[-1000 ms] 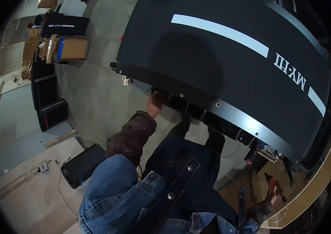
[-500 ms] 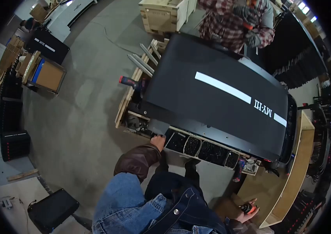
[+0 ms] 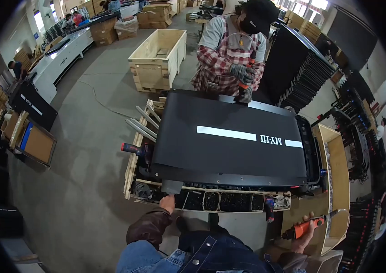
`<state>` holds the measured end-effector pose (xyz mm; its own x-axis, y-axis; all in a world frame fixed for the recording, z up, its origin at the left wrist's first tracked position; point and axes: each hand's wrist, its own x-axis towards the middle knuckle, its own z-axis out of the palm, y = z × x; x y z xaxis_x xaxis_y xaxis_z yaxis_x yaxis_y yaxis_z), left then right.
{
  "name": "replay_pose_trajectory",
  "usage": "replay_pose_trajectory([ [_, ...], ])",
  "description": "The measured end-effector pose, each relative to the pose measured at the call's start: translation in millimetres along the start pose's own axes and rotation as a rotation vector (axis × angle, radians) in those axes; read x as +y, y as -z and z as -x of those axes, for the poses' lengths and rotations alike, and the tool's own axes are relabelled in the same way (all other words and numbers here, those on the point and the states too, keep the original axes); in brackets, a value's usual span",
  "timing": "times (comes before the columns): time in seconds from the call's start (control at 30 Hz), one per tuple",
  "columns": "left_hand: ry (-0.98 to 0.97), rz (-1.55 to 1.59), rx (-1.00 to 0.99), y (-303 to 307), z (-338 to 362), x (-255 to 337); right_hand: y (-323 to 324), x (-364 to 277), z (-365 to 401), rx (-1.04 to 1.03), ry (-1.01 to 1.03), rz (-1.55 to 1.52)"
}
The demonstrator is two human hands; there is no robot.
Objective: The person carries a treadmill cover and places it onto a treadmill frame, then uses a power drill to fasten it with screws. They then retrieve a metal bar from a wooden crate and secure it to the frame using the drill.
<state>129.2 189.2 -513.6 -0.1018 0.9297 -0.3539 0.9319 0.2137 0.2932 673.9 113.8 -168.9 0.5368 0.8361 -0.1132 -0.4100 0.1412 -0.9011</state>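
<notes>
Open wooden crate (image 3: 153,73) beside plaid-shirted co-worker (image 3: 227,51)

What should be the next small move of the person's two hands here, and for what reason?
Probably bring the orange drill, gripped in the right hand, up toward the grey corner plate that the left hand touches at the near edge of the treadmill deck. The drill is low and apart from the deck, so it cannot reach that edge yet.

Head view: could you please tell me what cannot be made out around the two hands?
- Head view, left hand: fingertips lost against the dark plate at the black deck edge; grip unclear.
- Head view, tray compartments: contents too small and dark.
- Head view, orange driver in the right hand: bit too small; palm hidden by the tool.
</notes>
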Motion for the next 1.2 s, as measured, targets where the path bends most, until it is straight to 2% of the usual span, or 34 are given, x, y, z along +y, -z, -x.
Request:
replay_pose_trajectory([
  [0.03,0.034,0.059,0.031,12.5,6.4,3.3,-10.9,0.3,-6.5,-0.067,0.001,0.019],
  [0.1,-0.077,0.189,0.256,23.8,22.1,9.6,-23.1,12.3,-31.4,-0.196,-0.025,-0.077],
  [0.13,0.037,0.299,0.236,21.3,21.5,18.5,-27.6,17.4,-41.4,-0.261,-0.054,-0.107],
  [0.17,0.163,0.378,0.328,3.2,20.3,26.4,-32.8,23.6,-52.2,-0.327,-0.079,-0.125],
  [0.2,0.385,0.466,0.294,18.2,25.5,48.9,-41.5,29.7,-64.7,-0.397,-0.117,-0.146],
  [0.23,0.236,0.452,0.326,12.5,31.3,46.1,-53.9,32.1,-77.2,-0.441,-0.141,-0.144],
  [0.27,0.351,0.392,0.36,-10.8,29.8,43.5,-61.3,38.7,-83.3,-0.49,-0.173,-0.149],
  [0.3,0.302,0.556,0.409,-17.5,30.6,36.0,-71.2,49.1,-91.8,-0.515,-0.231,-0.147],
  [0.33,0.375,0.8,0.427,-36.5,12.3,22.0,-81.3,56.1,-98.5,-0.545,-0.243,-0.159],
  [0.4,0.476,1.044,0.412,-68.7,27.7,22.6,-84.6,52.3,-94.8,-0.561,-0.278,-0.085],
  [0.47,0.354,0.48,0.453,-37.6,23.2,42.2,-84.5,52.8,-98.3,-0.592,-0.339,-0.082],
  [0.5,0.383,0.296,0.36,-34.1,16.0,49.2,-81.2,51.2,-98.7,-0.615,-0.392,-0.074],
  [0.63,0.507,0.11,0.274,-32.5,-11.2,73.8,-74.1,49.8,-88.7,-0.538,-0.404,0.002],
  [0.73,0.398,-0.023,0.327,-50.5,-18.8,74.8,-58.0,48.8,-79.3,-0.492,-0.419,0.037],
  [0.77,0.402,-0.013,0.318,-54.3,-19.6,71.0,-56.4,49.1,-76.9,-0.461,-0.425,0.029],
  [0.83,0.375,0.229,0.322,-63.8,-14.5,55.7,-57.2,48.9,-69.9,-0.439,-0.442,0.055],
  [0.87,0.342,0.259,0.376,-68.4,-14.4,47.0,-61.1,52.1,-66.2,-0.404,-0.427,0.082],
  [0.93,0.356,0.28,0.392,-38.6,-4.7,51.5,-69.1,57.7,-61.8,-0.366,-0.394,0.12],
  [1.1,0.331,0.367,0.479,-14.0,13.4,51.1,-105.2,71.7,-52.6,-0.473,-0.412,0.114],
  [1.13,0.324,0.369,0.486,-27.2,12.1,48.0,-112.6,75.6,-51.0,-0.476,-0.405,0.114],
  [1.2,0.199,0.978,0.571,-66.1,6.0,39.3,-128.4,82.6,-51.7,-0.566,-0.429,0.071],
])
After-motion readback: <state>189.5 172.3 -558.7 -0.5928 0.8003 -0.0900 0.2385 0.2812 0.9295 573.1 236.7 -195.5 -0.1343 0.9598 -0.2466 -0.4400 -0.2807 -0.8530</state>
